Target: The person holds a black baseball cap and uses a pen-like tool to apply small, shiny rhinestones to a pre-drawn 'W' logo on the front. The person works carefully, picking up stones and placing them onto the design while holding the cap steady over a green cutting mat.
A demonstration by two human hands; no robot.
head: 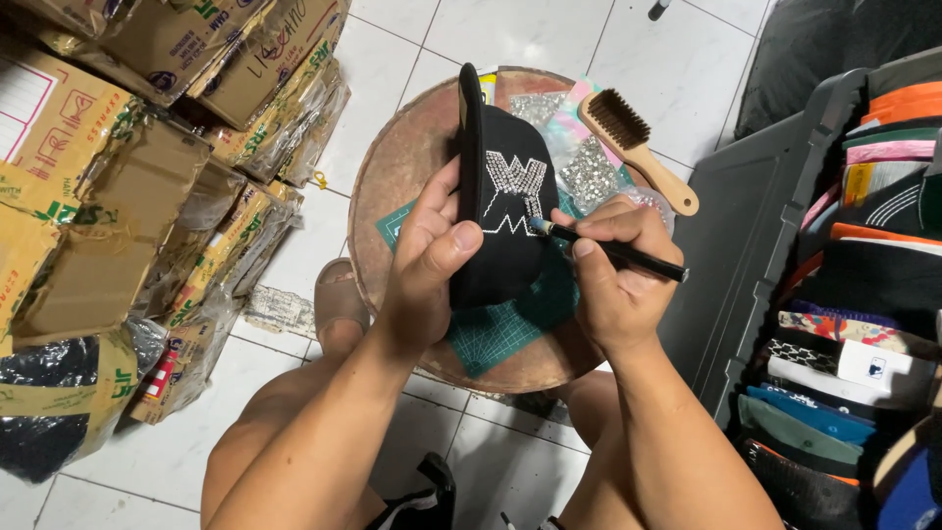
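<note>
My left hand (429, 270) grips a black cap (500, 211) and holds it upright above a round wooden stool (392, 177). Its front carries a letter shape partly filled with small silver studs. In my right hand (613, 280) is a thin black pen-like tool (613, 250); its tip touches the lower right of the studded shape. A green cutting mat (500, 329) lies on the stool under the cap.
A wooden-handled brush (638, 147) and clear bags of silver studs (587, 175) lie at the stool's back. Stacked cardboard boxes (128, 167) fill the left. A dark bin of folded caps (863, 324) stands at the right. My knees and a sandalled foot (339, 299) are on white floor tiles.
</note>
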